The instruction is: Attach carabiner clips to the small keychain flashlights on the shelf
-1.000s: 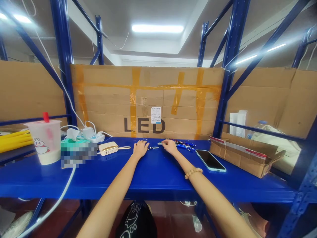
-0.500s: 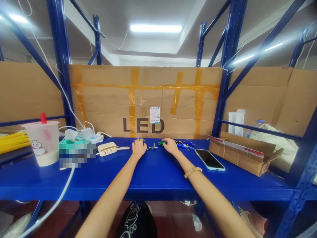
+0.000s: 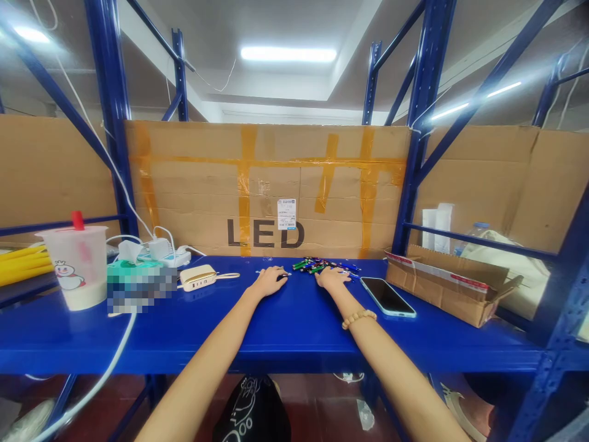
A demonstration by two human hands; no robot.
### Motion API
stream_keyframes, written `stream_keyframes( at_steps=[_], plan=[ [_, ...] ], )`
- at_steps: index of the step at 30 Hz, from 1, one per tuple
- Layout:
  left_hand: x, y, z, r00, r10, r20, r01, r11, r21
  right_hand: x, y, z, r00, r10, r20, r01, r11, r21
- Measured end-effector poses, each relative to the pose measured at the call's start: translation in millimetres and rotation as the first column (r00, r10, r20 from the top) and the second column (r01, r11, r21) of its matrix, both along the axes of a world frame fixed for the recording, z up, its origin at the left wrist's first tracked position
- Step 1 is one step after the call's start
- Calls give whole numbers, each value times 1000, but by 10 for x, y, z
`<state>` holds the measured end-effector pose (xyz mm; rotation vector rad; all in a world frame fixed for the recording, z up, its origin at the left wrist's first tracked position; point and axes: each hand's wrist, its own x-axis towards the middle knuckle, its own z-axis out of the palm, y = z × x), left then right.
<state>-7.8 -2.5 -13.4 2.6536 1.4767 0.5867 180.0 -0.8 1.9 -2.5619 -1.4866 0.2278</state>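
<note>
My left hand (image 3: 270, 282) rests low over the blue tabletop (image 3: 294, 325), with small silvery pieces showing around its fingertips. What lies under those fingers is too small to make out. My right hand (image 3: 332, 278) is spread palm down at the near side of a pile of small pens or pen-like parts (image 3: 314, 265) in green, red, black and blue. Its fingers touch the pile's right part and partly cover it. A bead bracelet (image 3: 359, 318) circles the right wrist.
A phone (image 3: 387, 296) and an open cardboard box (image 3: 442, 285) lie to the right. On the left are a cream power bank (image 3: 197, 278), a drink cup (image 3: 78, 267), and chargers with white cables (image 3: 159, 248). A cardboard sheet (image 3: 202, 184) stands behind.
My left hand has moved right and turned toward the pile. My right hand has shifted right and slightly nearer, with its fingers spread, uncovering more coloured pieces.
</note>
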Motion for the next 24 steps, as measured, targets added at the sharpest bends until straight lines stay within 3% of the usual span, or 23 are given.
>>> stream_keyframes(
  at_steps=[9,17,21,24],
  plan=[
    [22,38,-24,1000,13,2,-13,1000,13,15,4,-33,993,48,110,-59,993,98],
    [-61,111,46,994,38,103,-43,998,42,19,-119,94,982,109,153,-132,980,149],
    [-151,128,94,951,169,258,-196,977,83,29,-116,112,983,115,146,-139,977,161],
    [-207,106,127,891,324,318,-368,926,88,34,-91,94,985,105,136,-128,977,171]
  ],
)
